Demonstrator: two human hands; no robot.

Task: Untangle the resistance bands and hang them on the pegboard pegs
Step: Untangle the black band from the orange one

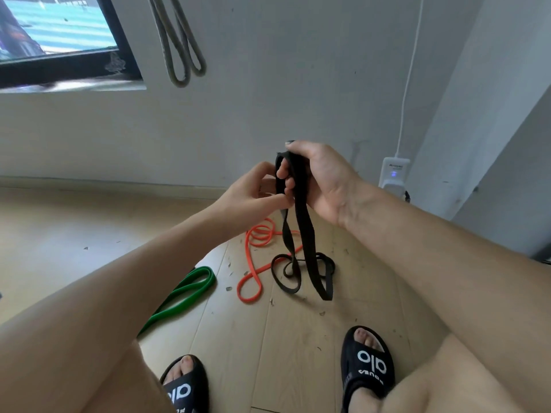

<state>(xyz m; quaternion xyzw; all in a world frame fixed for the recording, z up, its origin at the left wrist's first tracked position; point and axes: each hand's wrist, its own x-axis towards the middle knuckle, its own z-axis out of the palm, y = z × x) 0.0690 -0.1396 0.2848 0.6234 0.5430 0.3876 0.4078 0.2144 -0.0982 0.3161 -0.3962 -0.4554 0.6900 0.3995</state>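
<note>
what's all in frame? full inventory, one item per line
black band: 1, black, gripped by both hands, lower loops coiled on the floor
orange band: 1, orange, on the floor beside the black coils
green band: 1, green, on the floor, left of the orange one
grey band: 1, grey-olive, hanging on the wall at top, peg out of frame
screen: 1, black frame, upper left on the wall
white plug unit: 1, white with a blue light, low on the wall at right, cable running up
floor: light wood planks, scattered debris
slippers: 2, black with white lettering, on the feet at bottom
left hand: pinches the black band
right hand: grips the black band's top
</note>
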